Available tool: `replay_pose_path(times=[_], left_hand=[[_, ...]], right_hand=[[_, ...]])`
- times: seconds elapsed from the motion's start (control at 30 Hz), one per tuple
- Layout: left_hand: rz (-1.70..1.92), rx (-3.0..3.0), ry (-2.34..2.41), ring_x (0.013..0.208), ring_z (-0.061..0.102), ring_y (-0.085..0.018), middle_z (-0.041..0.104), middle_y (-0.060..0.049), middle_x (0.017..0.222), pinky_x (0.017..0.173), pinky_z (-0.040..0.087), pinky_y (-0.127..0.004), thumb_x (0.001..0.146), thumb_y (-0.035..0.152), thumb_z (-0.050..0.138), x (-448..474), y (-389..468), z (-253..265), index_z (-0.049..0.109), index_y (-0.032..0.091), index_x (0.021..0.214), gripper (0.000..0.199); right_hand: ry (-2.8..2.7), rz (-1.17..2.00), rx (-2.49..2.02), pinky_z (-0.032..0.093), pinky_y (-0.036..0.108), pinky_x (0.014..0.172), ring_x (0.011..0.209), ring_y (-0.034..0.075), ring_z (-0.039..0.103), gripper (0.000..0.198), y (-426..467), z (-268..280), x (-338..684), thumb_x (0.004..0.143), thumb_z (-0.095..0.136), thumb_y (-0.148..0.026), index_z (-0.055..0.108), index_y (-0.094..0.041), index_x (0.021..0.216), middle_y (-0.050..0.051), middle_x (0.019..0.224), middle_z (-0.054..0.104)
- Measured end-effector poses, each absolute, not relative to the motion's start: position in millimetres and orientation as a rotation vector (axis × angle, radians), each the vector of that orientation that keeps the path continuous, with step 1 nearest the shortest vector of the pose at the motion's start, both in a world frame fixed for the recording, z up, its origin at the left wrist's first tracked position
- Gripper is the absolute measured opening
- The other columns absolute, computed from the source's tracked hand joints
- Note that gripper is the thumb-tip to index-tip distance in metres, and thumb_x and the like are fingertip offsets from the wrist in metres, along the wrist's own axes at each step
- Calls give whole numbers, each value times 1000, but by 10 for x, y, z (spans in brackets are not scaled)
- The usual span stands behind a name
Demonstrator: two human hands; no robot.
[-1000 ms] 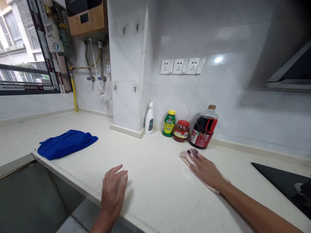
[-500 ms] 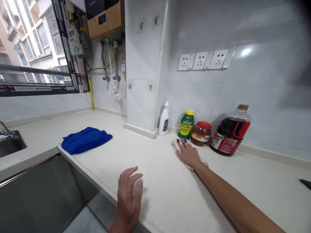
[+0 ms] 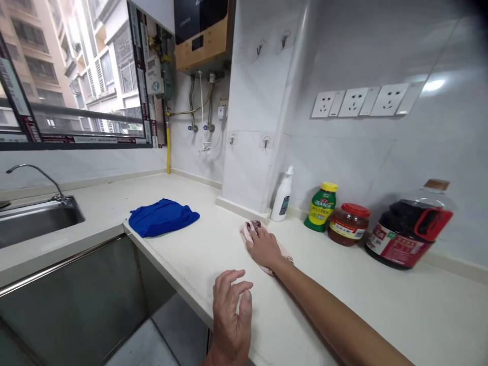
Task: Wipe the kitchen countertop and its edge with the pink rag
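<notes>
My right hand (image 3: pixel 266 248) presses a pale pink cloth (image 3: pixel 285 252) with a dark pattern against the white countertop (image 3: pixel 305 310). Its fingers lie over the cloth, near the foot of the tiled column. My left hand (image 3: pixel 232 310) hovers by the counter's front edge, fingers apart and slightly curled, with nothing in it. Behind the cloth, a white spray bottle (image 3: pixel 282 195) stands against the column. To the right are a green bottle with a yellow cap (image 3: pixel 321 208), a red-lidded jar (image 3: pixel 348 224) and a large jug of dark liquid (image 3: pixel 407 229).
A blue cloth (image 3: pixel 163 218) lies crumpled near the counter's inner corner. Further left is a metal sink (image 3: pixel 41 216) with a curved faucet (image 3: pixel 36 170). Wall sockets (image 3: pixel 354 101) sit above the bottles. A water heater (image 3: pixel 202 38) with pipes hangs at the back.
The view has turned left, bringing the sink further into sight. My right hand has slid the pink cloth leftward, away from the green bottle and jar. My left hand stays open.
</notes>
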State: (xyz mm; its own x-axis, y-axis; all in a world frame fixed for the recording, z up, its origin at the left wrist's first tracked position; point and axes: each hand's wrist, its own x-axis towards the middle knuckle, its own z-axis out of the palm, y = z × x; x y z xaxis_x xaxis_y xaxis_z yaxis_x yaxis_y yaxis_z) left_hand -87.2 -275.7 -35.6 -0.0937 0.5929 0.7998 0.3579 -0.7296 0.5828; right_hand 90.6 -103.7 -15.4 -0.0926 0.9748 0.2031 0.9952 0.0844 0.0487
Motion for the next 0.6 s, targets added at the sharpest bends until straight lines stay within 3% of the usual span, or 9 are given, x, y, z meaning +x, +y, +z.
replay_pose_path(times=[0.23, 0.47, 0.6], left_hand=[[1969, 1995, 1038, 107, 64, -24, 71, -10, 107, 87, 55, -42, 100, 25, 48, -847, -2750, -299, 69, 26, 96, 22], [1968, 1976, 1047, 113, 62, -26, 69, -10, 112, 94, 53, -46, 99, 24, 49, -818, -2761, -357, 68, 26, 101, 20], [1963, 1974, 1057, 111, 62, -25, 69, -11, 110, 93, 53, -45, 100, 23, 47, -849, -2765, -322, 69, 25, 100, 22]], right_hand=[[-2312, -216, -1968, 23, 48, 118, 149, 29, 25, 56, -728, -106, 876, 106, 30, -42, 35, -18, 156, 16, 162, 30], [-2382, -134, -1842, 20, 55, 119, 151, 32, 19, 57, -458, -41, 412, 105, 30, -40, 36, -15, 156, 18, 164, 25], [-2577, -103, -1565, 21, 50, 121, 152, 28, 18, 56, -754, 16, -193, 105, 32, -44, 36, -22, 157, 12, 166, 22]])
